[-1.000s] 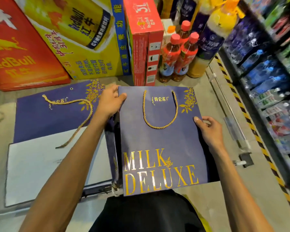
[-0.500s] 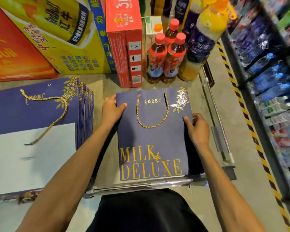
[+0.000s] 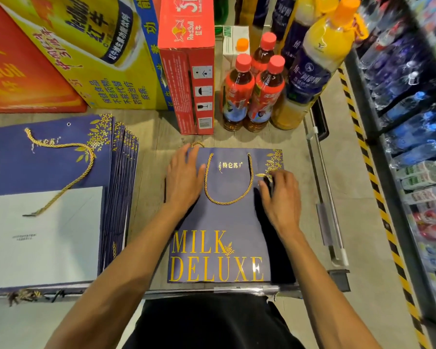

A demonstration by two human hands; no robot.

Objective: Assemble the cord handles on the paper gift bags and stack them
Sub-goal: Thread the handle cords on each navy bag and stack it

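A flat blue paper gift bag (image 3: 224, 222) with gold "MILK DELUXE" lettering lies on the surface in front of me. Its gold cord handle (image 3: 228, 195) loops down its upper half. My left hand (image 3: 184, 177) lies flat on the bag's top left corner, fingers straight. My right hand (image 3: 281, 195) rests on the bag's right side, fingers spread and slightly bent. To the left is a stack of flat blue bags (image 3: 61, 172); a loose gold cord (image 3: 68, 167) trails across the top one, and a white sheet (image 3: 43, 238) covers its lower part.
Large energy-drink cartons (image 3: 111, 51) and a red carton (image 3: 186, 71) stand behind the bags. Red-capped bottles (image 3: 252, 91) and a big yellow bottle (image 3: 320, 59) stand at the back right. A metal rail (image 3: 325, 197) edges the surface; shelves of bottles (image 3: 413, 122) run along the right.
The bag has come down flat onto the surface. Both hands moved from gripping its side edges to lying on top of it.
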